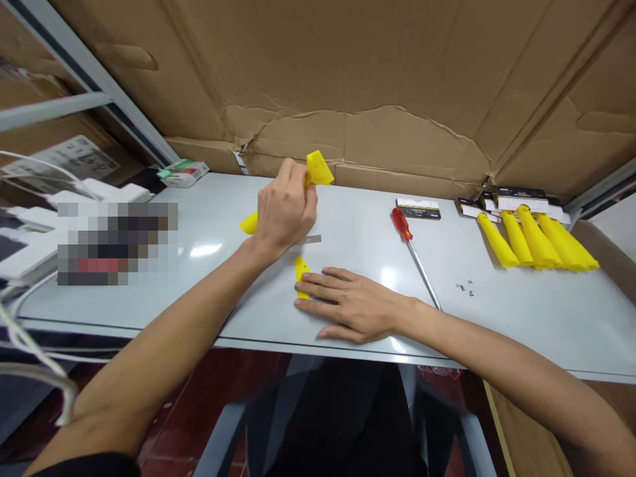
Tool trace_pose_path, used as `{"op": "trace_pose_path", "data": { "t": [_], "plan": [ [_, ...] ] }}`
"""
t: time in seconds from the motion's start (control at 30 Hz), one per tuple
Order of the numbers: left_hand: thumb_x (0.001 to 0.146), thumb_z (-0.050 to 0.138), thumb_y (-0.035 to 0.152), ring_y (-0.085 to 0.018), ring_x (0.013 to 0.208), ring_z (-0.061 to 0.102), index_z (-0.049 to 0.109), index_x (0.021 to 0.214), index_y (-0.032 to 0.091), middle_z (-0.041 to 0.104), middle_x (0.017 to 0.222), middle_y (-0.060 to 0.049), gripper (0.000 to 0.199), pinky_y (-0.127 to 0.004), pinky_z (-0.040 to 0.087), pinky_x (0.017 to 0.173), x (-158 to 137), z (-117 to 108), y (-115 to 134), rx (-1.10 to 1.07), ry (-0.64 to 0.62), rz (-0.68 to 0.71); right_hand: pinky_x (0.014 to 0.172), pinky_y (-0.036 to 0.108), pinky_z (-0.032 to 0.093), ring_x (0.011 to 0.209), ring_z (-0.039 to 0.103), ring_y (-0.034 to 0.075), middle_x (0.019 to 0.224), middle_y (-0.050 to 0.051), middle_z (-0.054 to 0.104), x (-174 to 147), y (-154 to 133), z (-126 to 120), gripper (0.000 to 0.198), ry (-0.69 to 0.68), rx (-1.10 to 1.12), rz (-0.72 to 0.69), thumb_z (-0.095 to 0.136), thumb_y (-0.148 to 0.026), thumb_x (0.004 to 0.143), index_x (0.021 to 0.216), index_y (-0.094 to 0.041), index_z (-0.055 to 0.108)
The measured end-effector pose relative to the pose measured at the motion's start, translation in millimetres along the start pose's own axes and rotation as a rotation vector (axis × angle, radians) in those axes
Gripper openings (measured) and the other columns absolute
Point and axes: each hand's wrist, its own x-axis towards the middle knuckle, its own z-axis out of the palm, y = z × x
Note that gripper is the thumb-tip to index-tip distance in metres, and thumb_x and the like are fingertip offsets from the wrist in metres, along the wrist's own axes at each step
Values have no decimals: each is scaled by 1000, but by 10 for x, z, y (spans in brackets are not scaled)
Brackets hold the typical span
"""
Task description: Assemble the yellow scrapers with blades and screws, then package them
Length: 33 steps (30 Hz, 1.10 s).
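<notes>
My left hand [288,205] is closed around a yellow plastic piece [318,168], whose flat end with small holes sticks up past the fingers. More yellow plastic [249,224] shows on the other side of this hand; whether it belongs to the same piece is hidden. Just below the hand, a thin grey metal strip [313,239] lies on the table. My right hand [365,305] rests flat with spread fingers, its fingertips over a second yellow plastic part [301,267] with a small hole.
A red-handled screwdriver [402,226] lies right of centre near a black-and-white packet [418,208]. Several small screws [467,287] are scattered beyond it. Several yellow handles [536,242] with black-and-white ends are grouped at right. White plugs and cables [34,238] crowd the left; cardboard [397,66] stands behind.
</notes>
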Motion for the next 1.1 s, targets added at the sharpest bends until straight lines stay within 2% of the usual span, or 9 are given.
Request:
{"op": "trace_pose_path", "data": {
  "t": [0.13,0.3,0.37,0.47,0.53,0.6,0.8,0.97,1.1],
  "plan": [
    [102,51,46,-27,94,69,58,116,20,70,110,-12,30,-36,51,78,-21,-29,47,-119,-31,-28,110,34,48,124,63,18,130,7,70,-141,102,-41,38,83,7,42,43,-38,109,108,-14,72],
    [100,57,50,-19,70,62,55,111,21,69,84,-3,31,-32,42,64,-17,-54,100,-341,-154,-158,79,35,45,83,61,16,87,8,70,-261,278,-147,39,16,-75,320,44,-30,106,83,-14,69],
    [99,56,50,-19,69,61,55,105,22,69,82,-2,29,-31,40,62,-22,-69,121,-395,-194,-188,80,36,45,88,62,18,93,11,71,-153,298,-136,37,-36,-101,378,43,-28,106,89,-12,72],
    [102,49,51,-18,64,57,53,99,23,65,75,-1,29,-30,38,60,-35,-97,147,-423,-239,-202,94,38,49,115,63,23,129,14,69,166,297,-52,35,-97,-100,375,42,-19,105,120,-10,72],
    [105,41,52,-18,61,55,52,96,23,62,70,0,32,-31,37,60,-38,-115,150,-416,-275,-204,109,41,47,138,54,26,151,19,55,414,314,18,43,-143,-98,405,38,-16,106,141,-6,61],
    [107,34,52,-19,60,55,52,93,23,60,67,-1,37,-32,37,60,-29,-123,132,-381,-300,-213,116,43,44,147,46,30,155,24,50,617,352,62,46,-194,-87,461,36,-17,107,144,0,58],
    [108,26,59,-25,68,59,54,82,24,63,72,-7,52,-35,38,65,21,-44,-68,-112,-329,-223,96,39,47,111,64,25,109,20,72,676,399,-86,35,-305,-13,546,39,-8,102,106,-7,74],
    [108,25,60,-25,70,57,52,85,23,67,80,-10,51,-36,35,65,30,37,-222,-73,-397,-258,88,35,42,110,60,25,117,19,67,416,456,-228,37,-294,19,694,42,-4,99,127,-8,66],
    [105,42,49,-24,77,59,56,99,22,72,92,-10,32,-33,37,67,27,49,-200,-135,-406,-243,79,29,38,107,57,23,119,15,63,254,618,-256,27,-314,109,746,57,-9,94,117,-12,70]
  ]
}}
